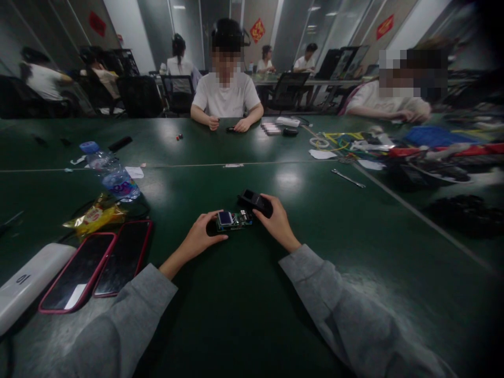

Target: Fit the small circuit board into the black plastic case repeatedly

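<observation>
A small green circuit board (240, 219) with a little screen on its left end is in front of me, over the dark green table (236, 294). My left hand (199, 237) curves around the board's left end, thumb and fingers apart. Its index fingertip is at the upper left corner, and the thumb stretches out just below the lower edge with a gap. Between thumb and fingers, my right hand (277, 223) grips a black plastic casing (254, 200) with a window-like opening. The casing is tilted, just behind the board's right end.
On the left are two red-edged phones (79, 270), a white power bank (33, 281), a yellow wrapper (96, 215) and a plastic bottle (112, 173). A wrench (348, 178) and tangled cables (346, 140) lie to the right. Across the table sits a person (226, 94) handling small black parts.
</observation>
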Demonstrator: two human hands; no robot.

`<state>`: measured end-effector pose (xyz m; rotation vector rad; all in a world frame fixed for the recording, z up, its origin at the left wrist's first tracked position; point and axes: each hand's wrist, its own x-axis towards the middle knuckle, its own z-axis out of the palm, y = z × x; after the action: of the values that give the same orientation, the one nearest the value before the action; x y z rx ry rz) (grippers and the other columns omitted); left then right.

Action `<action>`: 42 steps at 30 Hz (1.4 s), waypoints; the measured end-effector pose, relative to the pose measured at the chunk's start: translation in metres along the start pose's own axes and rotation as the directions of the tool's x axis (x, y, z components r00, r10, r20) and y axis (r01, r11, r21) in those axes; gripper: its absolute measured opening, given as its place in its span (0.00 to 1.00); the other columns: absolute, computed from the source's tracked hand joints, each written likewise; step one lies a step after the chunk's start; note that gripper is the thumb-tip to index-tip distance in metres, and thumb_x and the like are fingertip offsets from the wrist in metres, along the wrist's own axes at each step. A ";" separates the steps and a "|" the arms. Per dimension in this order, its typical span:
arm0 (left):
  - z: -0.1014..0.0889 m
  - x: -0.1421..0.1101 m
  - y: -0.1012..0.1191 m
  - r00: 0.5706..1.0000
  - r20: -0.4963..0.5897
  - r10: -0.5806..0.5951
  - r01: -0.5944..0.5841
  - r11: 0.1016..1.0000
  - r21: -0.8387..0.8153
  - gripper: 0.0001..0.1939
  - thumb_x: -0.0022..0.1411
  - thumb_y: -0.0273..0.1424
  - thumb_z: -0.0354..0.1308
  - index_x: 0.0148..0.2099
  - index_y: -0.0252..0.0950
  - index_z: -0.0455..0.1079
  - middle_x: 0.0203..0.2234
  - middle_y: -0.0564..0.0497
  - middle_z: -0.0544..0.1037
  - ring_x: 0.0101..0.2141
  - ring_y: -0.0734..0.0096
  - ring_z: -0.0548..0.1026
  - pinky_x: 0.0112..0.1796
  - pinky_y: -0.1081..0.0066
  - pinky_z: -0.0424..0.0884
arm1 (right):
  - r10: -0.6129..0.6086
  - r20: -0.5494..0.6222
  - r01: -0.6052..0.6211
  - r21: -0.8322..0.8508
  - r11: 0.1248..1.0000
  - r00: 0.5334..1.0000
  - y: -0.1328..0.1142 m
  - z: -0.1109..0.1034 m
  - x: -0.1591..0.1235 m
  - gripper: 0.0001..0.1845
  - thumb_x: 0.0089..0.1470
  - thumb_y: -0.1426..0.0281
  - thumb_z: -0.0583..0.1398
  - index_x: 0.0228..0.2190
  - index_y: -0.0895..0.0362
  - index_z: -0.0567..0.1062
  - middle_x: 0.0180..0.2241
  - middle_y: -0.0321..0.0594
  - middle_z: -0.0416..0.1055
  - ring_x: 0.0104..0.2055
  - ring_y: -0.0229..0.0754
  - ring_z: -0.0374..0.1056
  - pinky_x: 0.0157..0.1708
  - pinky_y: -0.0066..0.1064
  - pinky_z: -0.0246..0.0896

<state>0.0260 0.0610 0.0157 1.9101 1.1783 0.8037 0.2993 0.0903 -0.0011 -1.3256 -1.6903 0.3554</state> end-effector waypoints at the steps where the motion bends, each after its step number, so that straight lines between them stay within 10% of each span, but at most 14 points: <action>1: 0.000 0.000 0.000 1.000 0.007 -0.005 0.005 1.000 0.009 0.34 0.56 0.37 0.66 0.62 0.44 0.60 0.54 0.44 0.68 0.53 0.56 0.70 0.54 0.48 0.65 | -0.004 0.013 0.004 -0.016 1.000 1.000 0.000 0.001 0.000 0.25 0.52 0.66 0.63 0.52 0.54 0.67 0.49 0.47 0.68 0.51 0.53 0.66 0.52 0.49 0.61; 12: 0.001 -0.001 -0.002 0.998 -0.053 -0.022 0.022 1.000 0.004 0.30 0.62 0.33 0.60 0.64 0.46 0.56 0.57 0.46 0.66 0.56 0.57 0.67 0.55 0.49 0.65 | 0.012 -0.027 -0.014 -0.091 0.996 1.000 -0.004 -0.002 -0.001 0.23 0.59 0.59 0.57 0.54 0.52 0.67 0.48 0.48 0.64 0.52 0.54 0.61 0.52 0.50 0.59; 19: 0.003 0.005 -0.016 0.956 -0.291 -0.042 0.048 0.999 0.014 0.31 0.60 0.34 0.61 0.62 0.41 0.57 0.49 0.46 0.66 0.44 0.64 0.71 0.44 0.60 0.72 | -0.213 0.069 0.224 -0.245 0.943 0.975 -0.037 -0.005 -0.014 0.16 0.62 0.68 0.53 0.50 0.50 0.69 0.49 0.46 0.67 0.54 0.54 0.59 0.52 0.50 0.52; 23: 0.003 0.005 -0.015 0.971 -0.234 -0.056 0.046 0.998 -0.045 0.30 0.63 0.35 0.58 0.63 0.39 0.53 0.37 0.52 0.72 0.37 0.68 0.73 0.38 0.64 0.70 | -0.317 0.221 0.370 -0.267 0.890 0.922 -0.047 -0.002 -0.018 0.16 0.62 0.71 0.52 0.50 0.52 0.69 0.47 0.47 0.69 0.51 0.52 0.62 0.48 0.47 0.57; 34: 0.004 0.006 -0.015 0.971 -0.235 -0.046 0.009 0.987 -0.159 0.28 0.61 0.31 0.60 0.62 0.40 0.57 0.43 0.48 0.74 0.41 0.66 0.75 0.42 0.62 0.71 | -0.391 0.302 0.462 -0.220 0.859 0.870 -0.049 0.003 -0.019 0.13 0.62 0.68 0.54 0.48 0.57 0.68 0.44 0.49 0.70 0.45 0.49 0.67 0.42 0.42 0.65; 42: 0.005 0.005 -0.015 0.975 -0.220 -0.022 0.010 0.999 -0.052 0.26 0.61 0.34 0.61 0.60 0.41 0.60 0.41 0.49 0.73 0.39 0.65 0.74 0.39 0.63 0.71 | -0.331 0.257 0.390 -0.231 0.891 0.908 -0.042 0.004 -0.017 0.14 0.63 0.70 0.53 0.49 0.56 0.68 0.47 0.48 0.69 0.48 0.49 0.66 0.45 0.42 0.63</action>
<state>0.0256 0.0691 0.0011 1.8028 1.2908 1.0483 0.2704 0.0605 0.0182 -1.1597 -2.1869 0.0376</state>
